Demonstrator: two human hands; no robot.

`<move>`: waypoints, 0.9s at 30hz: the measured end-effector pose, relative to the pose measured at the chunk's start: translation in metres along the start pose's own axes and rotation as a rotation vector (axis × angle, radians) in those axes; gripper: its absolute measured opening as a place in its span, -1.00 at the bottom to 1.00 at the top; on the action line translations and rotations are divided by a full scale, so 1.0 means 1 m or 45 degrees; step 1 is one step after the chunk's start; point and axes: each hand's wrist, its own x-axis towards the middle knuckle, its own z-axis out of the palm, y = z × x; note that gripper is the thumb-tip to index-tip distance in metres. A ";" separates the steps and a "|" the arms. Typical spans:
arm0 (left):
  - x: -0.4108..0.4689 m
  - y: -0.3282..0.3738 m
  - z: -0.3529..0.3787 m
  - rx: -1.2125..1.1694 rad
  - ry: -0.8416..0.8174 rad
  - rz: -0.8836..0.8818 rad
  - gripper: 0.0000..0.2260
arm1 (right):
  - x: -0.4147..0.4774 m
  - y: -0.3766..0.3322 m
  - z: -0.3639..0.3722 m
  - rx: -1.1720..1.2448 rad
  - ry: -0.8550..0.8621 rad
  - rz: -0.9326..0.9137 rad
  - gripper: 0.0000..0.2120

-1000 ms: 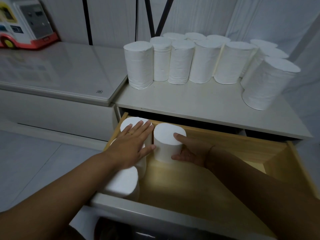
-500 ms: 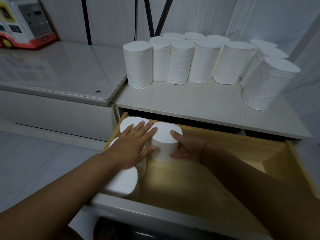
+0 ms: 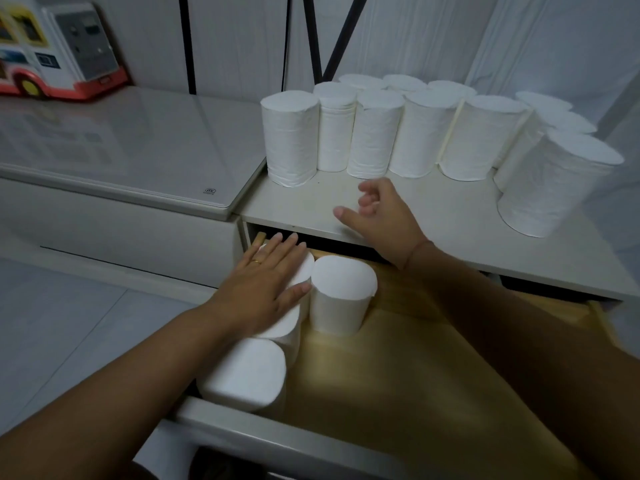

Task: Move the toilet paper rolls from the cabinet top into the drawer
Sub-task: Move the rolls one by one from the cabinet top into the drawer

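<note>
Several white toilet paper rolls (image 3: 370, 133) stand upright in rows on the white cabinet top (image 3: 450, 216). Below it the wooden drawer (image 3: 398, 375) is pulled out, with several rolls standing along its left side. My left hand (image 3: 266, 285) lies flat with straight fingers on the tops of the left rolls. One roll (image 3: 341, 292) stands free just right of that hand. My right hand (image 3: 381, 213) hovers over the cabinet top's front edge, fingers loosely curled and holding nothing.
A low white unit with a glossy top (image 3: 131, 147) adjoins the cabinet on the left, and a red and white toy vehicle (image 3: 59, 46) stands at its back. Pale curtains hang behind. Tiled floor (image 3: 52, 323) lies at the left. The drawer's right part shows bare wood.
My right hand has let go of the roll in the drawer and risen to the cabinet top. The roll now stands against the left rolls. My left hand stays on them.
</note>
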 end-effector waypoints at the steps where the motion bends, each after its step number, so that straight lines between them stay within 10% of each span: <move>1: 0.001 -0.001 -0.002 -0.005 0.003 -0.009 -0.42 | 0.009 -0.004 0.004 0.017 0.013 -0.031 -0.41; 27: 0.021 -0.028 -0.013 -0.122 0.108 -0.017 -0.38 | 0.157 -0.057 0.072 0.005 0.223 -0.234 -0.24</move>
